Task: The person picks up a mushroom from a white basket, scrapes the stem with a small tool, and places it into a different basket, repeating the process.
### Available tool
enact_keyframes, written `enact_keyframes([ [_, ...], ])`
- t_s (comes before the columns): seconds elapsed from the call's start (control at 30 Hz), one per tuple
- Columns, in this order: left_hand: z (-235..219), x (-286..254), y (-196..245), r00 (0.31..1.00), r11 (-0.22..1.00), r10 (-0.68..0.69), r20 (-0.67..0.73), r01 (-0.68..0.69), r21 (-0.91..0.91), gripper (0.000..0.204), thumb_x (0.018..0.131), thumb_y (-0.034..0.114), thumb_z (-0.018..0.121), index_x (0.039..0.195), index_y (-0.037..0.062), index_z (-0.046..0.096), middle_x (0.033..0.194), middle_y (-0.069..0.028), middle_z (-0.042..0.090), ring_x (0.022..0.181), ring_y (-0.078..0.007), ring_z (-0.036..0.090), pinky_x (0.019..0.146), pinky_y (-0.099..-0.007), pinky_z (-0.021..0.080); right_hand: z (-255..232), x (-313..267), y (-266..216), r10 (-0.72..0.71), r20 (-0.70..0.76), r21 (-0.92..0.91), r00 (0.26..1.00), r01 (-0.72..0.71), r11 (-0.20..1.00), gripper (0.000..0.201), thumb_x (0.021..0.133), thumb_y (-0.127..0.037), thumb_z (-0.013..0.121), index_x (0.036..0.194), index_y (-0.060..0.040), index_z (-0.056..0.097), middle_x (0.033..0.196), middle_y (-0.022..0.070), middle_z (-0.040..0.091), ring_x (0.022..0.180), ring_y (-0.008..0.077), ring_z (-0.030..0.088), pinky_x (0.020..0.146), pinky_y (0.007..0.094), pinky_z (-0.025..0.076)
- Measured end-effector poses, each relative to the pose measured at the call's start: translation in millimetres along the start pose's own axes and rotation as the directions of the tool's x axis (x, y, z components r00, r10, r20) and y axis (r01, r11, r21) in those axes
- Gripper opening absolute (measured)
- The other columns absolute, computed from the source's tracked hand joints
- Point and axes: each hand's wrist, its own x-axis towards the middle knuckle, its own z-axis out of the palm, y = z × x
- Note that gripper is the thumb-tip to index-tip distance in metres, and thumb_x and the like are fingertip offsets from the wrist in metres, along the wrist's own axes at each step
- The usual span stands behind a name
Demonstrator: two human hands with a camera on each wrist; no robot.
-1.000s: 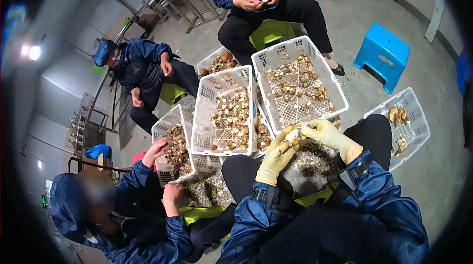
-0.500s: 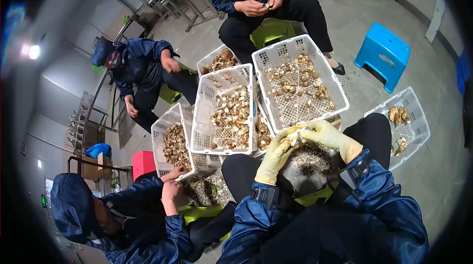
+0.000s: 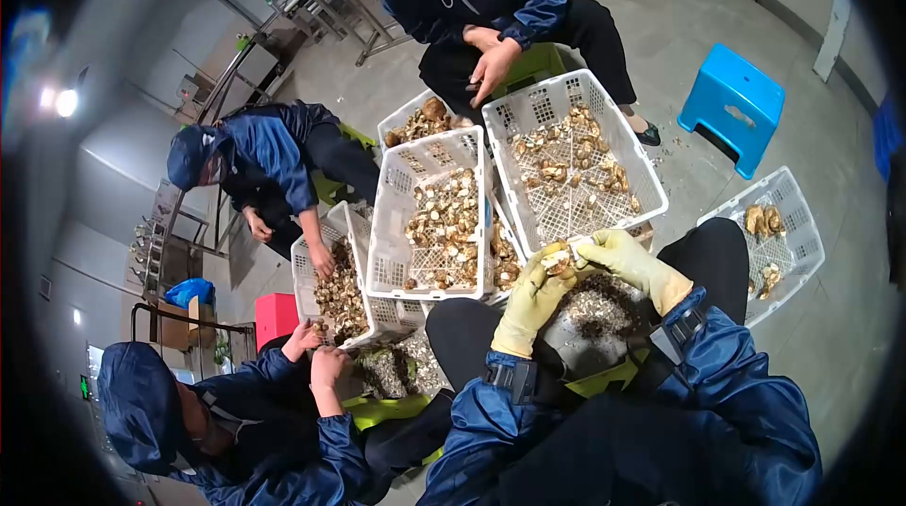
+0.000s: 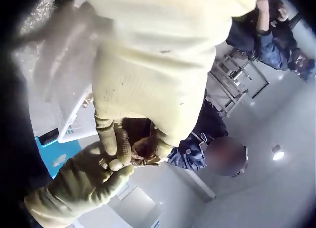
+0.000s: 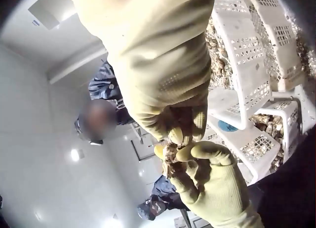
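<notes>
In the head view my gloved left hand (image 3: 528, 308) pinches a brown and white mushroom (image 3: 559, 262) over a pan of dark and pale trimmings (image 3: 599, 308) between my knees. My right hand (image 3: 630, 265), in the same pale yellow glove, meets it from the right with curled fingers. The left wrist view shows the mushroom (image 4: 143, 151) in the left fingertips and a small pale tool (image 4: 116, 165) in the right fingers. I cannot tell its exact kind. Both hands' fingertips crowd the mushroom (image 5: 170, 154) in the right wrist view.
Ahead stand white perforated crates of mushrooms, one at right (image 3: 651, 171), one in the middle (image 3: 377, 265). Another crate (image 3: 807, 232) sits by my right knee, with a blue stool (image 3: 736, 100) behind it. Three people sit around; one at left (image 3: 236, 166) reaches into a crate.
My hands stay in nearly the same place; the mushroom's brown side now shows more. The far person has leaned forward, and the left-hand person has bent and reached into a crate.
</notes>
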Motion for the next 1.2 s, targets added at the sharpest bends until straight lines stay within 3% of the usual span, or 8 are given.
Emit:
enact_keyframes([
  [0.17,-9.4,5.7,-6.7,0.999,0.985,-0.045,-0.006,0.043,-0.169,0.042,0.102,0.027,0.054,0.135,0.0014,0.049,0.117,-0.0094,0.063,0.102,-0.021,0.063,0.093,-0.0363,0.052,-1.4,3.3,5.6,-0.016,0.03,-0.005,0.999,0.016,1.0,0.03,0.096,-0.017,0.065,0.115,0.0061,0.064,0.1,0.0051,0.069,0.084,0.0112,0.064,0.078,0.0276,0.055],
  [0.3,-12.9,5.7,-5.3,0.909,0.387,0.354,0.22,-0.356,0.851,0.033,0.092,0.006,0.067,0.123,-0.0034,0.058,0.116,-0.0132,0.063,0.101,-0.0219,0.065,0.087,-0.0313,0.052,0.2,4.9,8.2,-0.135,0.109,-0.221,0.985,0.157,0.963,0.038,0.097,-0.017,0.064,0.129,0.0032,0.06,0.103,0.0005,0.068,0.085,0.0075,0.06,0.077,0.0236,0.052],
  [0.6,-20.9,11.9,-14.9,0.981,0.795,0.19,0.04,-0.177,0.581,0.055,0.103,0.031,0.048,0.148,0.0017,0.036,0.13,-0.0124,0.057,0.111,-0.0235,0.061,0.098,-0.0381,0.048,10.3,2.0,-0.4,-0.025,0.003,-0.242,1.0,0.025,0.97,0.031,0.096,-0.014,0.065,0.123,0.0015,0.066,0.096,-0.0001,0.069,0.084,0.0069,0.061,0.075,0.0236,0.052],
  [0.8,-4.8,3.8,0.1,0.949,0.553,0.291,0.119,-0.268,0.789,0.047,0.096,0.008,0.061,0.141,-0.0018,0.047,0.124,-0.0105,0.061,0.106,-0.0173,0.062,0.093,-0.0308,0.051,13.5,-1.6,7.8,-0.156,0.074,-0.255,0.985,0.17,0.952,0.033,0.095,-0.015,0.066,0.125,-0.0009,0.065,0.095,-0.0024,0.069,0.081,0.0051,0.059,0.074,0.0207,0.049],
  [0.83,-2.2,6.6,-3.3,0.99,0.924,0.102,-0.097,-0.058,0.378,0.046,0.092,-0.006,0.063,0.136,-0.0033,0.052,0.122,-0.0089,0.062,0.103,-0.0133,0.061,0.089,-0.027,0.052,13.6,-2.0,8.0,-0.172,0.066,-0.361,0.983,0.185,0.914,0.033,0.095,-0.016,0.067,0.125,-0.002,0.065,0.096,-0.0026,0.069,0.082,0.0051,0.059,0.074,0.0203,0.048],
  [0.97,-19.4,8.7,-13.9,0.943,0.576,0.298,0.149,-0.302,0.759,0.042,0.094,-0.005,0.06,0.135,-0.0036,0.052,0.119,-0.0083,0.062,0.102,-0.0122,0.06,0.089,-0.0262,0.051,12.9,-0.3,6.2,-0.129,0.057,-0.288,0.99,0.14,0.947,0.034,0.095,-0.016,0.066,0.125,-0.0013,0.065,0.096,-0.0013,0.069,0.082,0.0058,0.059,0.075,0.0212,0.049],
  [1.07,-19.3,8.6,-15.9,0.978,0.835,0.205,0.05,-0.201,0.512,0.043,0.093,-0.004,0.063,0.134,-0.0036,0.052,0.117,-0.0084,0.062,0.101,-0.0119,0.06,0.089,-0.0266,0.051,9.6,0.8,-1.0,-0.067,0.076,-0.268,0.995,0.085,0.96,0.035,0.095,-0.016,0.066,0.126,-0.0014,0.064,0.096,-0.0004,0.068,0.082,0.0063,0.06,0.076,0.0217,0.049],
  [1.2,-6.6,4.3,-0.5,0.91,0.384,0.36,0.204,-0.344,0.857,0.039,0.089,-0.003,0.066,0.127,-0.0001,0.058,0.121,-0.0129,0.064,0.103,-0.0201,0.065,0.086,-0.0294,0.053,20.7,-12.5,-6.9,-0.095,0.055,-0.482,0.994,0.11,0.869,0.039,0.093,-0.018,0.068,0.128,-0.0011,0.063,0.09,-0.0019,0.068,0.081,0.0061,0.059,0.075,0.0225,0.049],
])
